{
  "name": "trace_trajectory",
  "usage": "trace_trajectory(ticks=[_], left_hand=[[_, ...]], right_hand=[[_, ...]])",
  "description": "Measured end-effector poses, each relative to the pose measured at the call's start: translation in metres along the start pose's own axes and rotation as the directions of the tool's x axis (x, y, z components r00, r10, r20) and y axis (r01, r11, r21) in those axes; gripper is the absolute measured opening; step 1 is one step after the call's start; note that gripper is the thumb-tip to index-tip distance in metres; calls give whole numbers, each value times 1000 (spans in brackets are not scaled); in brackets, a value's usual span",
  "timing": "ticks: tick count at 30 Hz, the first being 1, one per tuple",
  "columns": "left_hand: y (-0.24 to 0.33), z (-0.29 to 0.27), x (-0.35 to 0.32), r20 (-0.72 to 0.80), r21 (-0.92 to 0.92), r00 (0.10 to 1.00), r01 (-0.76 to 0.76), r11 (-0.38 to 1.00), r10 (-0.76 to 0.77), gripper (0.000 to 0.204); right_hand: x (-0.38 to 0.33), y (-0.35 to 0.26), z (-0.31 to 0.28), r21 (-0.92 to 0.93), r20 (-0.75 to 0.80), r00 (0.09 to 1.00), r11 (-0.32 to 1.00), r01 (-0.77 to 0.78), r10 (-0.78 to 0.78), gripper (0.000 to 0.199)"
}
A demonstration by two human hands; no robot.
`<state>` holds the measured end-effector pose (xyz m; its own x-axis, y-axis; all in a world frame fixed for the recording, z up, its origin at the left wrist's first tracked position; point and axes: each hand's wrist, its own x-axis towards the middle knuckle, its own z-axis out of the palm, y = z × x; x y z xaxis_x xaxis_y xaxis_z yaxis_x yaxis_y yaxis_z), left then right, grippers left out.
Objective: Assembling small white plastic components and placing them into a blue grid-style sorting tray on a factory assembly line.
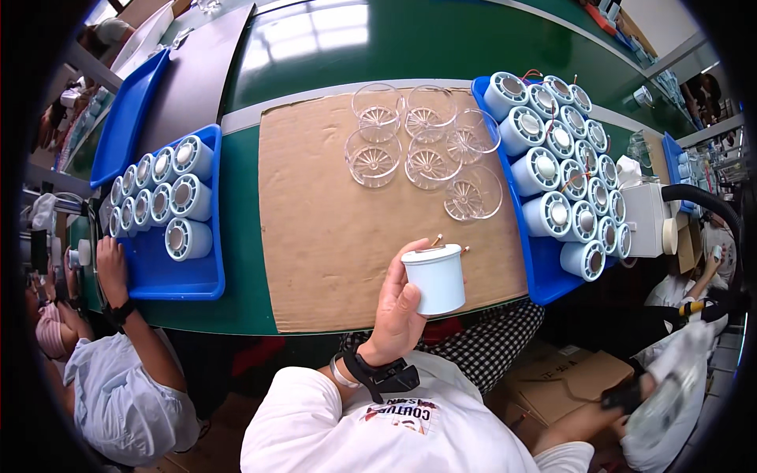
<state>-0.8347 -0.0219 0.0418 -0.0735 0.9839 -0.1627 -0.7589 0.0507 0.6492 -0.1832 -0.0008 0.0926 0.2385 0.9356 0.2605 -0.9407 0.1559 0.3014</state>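
Over the front of a cardboard sheet (315, 236), my left hand (397, 322) is closed round a light-blue cylindrical housing (438, 285), held upright with its rim up. Short wire ends show at the top of it. My right hand (661, 385) is far out at the lower right, below table height, smeared by motion. A clear, see-through shape (670, 406) blurs there with it; whether I grip it cannot be made out. Beyond the housing, several clear plastic cups (473, 193) with spoked bases stand on the cardboard.
To the right, a blue tray (544, 288) bears rows of light-blue housings with wires; a white box (640, 221) stands beside it. At left, another blue tray (169, 289) holds more housings, with a co-worker's hand (112, 268) at its edge. A cardboard box (564, 378) sits below, right.
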Motion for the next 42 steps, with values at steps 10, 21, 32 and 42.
trace_trajectory(ticks=[10,21,32,42], left_hand=[[-10,-9,20,101,-27,994,40,999,-37,73],[-14,-15,16,169,25,984,55,998,-58,68],[-17,-14,21,134,-66,985,117,991,-108,74],[-14,-12,14,151,3,981,124,992,-123,73]], right_hand=[[-158,257,-120,-314,-428,896,911,-268,116,29],[88,387,15,-389,691,684,-678,624,233,32],[251,356,-90,-6,405,879,-961,277,251,40],[229,347,-84,94,298,894,-942,321,334,48]])
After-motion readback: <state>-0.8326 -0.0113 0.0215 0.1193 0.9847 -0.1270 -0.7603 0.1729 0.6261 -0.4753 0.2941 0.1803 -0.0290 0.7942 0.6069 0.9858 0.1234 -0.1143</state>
